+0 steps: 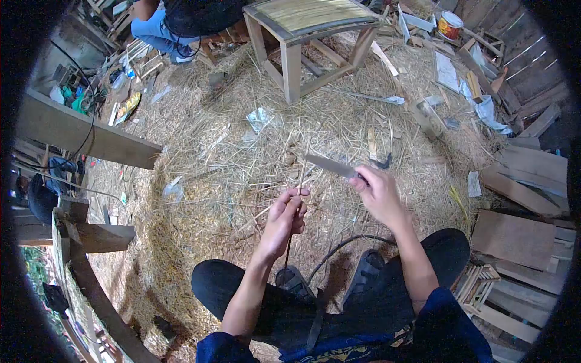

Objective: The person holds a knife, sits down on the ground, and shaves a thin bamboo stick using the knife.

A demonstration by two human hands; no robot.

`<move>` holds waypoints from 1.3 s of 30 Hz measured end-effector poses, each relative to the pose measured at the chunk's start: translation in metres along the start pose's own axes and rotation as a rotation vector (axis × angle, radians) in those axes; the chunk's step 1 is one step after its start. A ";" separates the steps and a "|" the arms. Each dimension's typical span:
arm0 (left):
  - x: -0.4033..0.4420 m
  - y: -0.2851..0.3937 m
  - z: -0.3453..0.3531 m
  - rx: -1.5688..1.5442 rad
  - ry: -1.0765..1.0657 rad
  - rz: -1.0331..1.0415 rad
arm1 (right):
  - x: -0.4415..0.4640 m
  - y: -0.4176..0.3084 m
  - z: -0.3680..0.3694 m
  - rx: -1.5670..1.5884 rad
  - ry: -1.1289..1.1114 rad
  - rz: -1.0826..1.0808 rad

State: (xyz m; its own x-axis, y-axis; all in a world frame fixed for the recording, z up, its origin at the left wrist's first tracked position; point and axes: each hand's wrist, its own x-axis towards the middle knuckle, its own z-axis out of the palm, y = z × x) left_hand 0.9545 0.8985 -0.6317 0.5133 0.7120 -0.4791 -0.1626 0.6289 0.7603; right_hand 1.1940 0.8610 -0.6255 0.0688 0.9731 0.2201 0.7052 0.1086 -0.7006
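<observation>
My left hand (282,222) is closed around a thin wooden strip (304,169), which sticks up past the fingers and runs down below the fist toward my feet. In my right hand (378,195) is a knife (330,165), its dark handle wrapped by the fingers. The broad blade points left, its tip close to the upper end of the strip; whether they touch I cannot tell. Both hands are in front of my bent knees, above a floor covered in straw and shavings (224,175).
A wooden stool (292,66) with a woven top stands ahead. Another person in jeans (151,30) sits at the upper left. Wooden beams (91,130) jut in from the left. Boards (514,239) lie at the right, with a tin bucket (449,25) farther back. A dark cable (345,243) crosses near my feet.
</observation>
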 end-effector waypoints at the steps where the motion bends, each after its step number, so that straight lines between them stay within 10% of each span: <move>1: -0.001 -0.003 0.001 0.026 0.012 0.002 | -0.001 -0.002 0.003 0.018 -0.027 -0.034; 18: -0.009 -0.024 0.026 0.220 0.042 0.045 | -0.015 -0.011 0.029 -0.086 -0.151 -0.251; 25: -0.039 -0.027 0.036 0.171 -0.260 -0.130 | -0.003 0.088 -0.046 -0.265 0.407 0.348; 39: 0.012 -0.040 0.005 0.257 0.036 0.096 | -0.011 -0.008 0.035 0.053 -0.101 -0.073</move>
State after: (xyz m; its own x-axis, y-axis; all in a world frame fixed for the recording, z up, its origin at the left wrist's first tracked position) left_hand 0.9713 0.8802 -0.6652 0.4749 0.7780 -0.4112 0.0123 0.4614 0.8871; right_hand 1.1634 0.8562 -0.6462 -0.0548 0.9774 0.2042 0.6676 0.1880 -0.7204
